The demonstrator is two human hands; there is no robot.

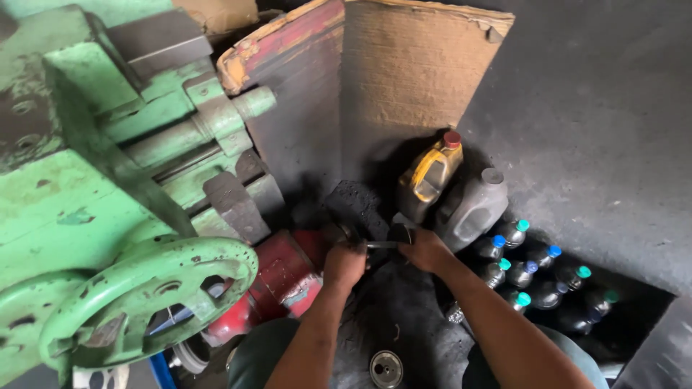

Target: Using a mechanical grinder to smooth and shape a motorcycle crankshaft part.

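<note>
Grimy black floor point(591, 144) is carrying everything in this downward view. Both bare hands are gripping one short dark metal rod point(380, 244) held level just above the floor: the left hand point(344, 264) is closing in a fist around its left end, the right hand point(425, 250) is clasping its right end. Just beyond the hands, a yellow plastic jug with a red cap point(431, 173) and a grey plastic jug point(472, 207) are standing beside a cluster of small dark bottles with blue and green caps point(537, 274). A green metal machine with a round handwheel point(144, 299) is filling the left side. A red metal canister point(277, 281) is lying beside the left hand.
</note>
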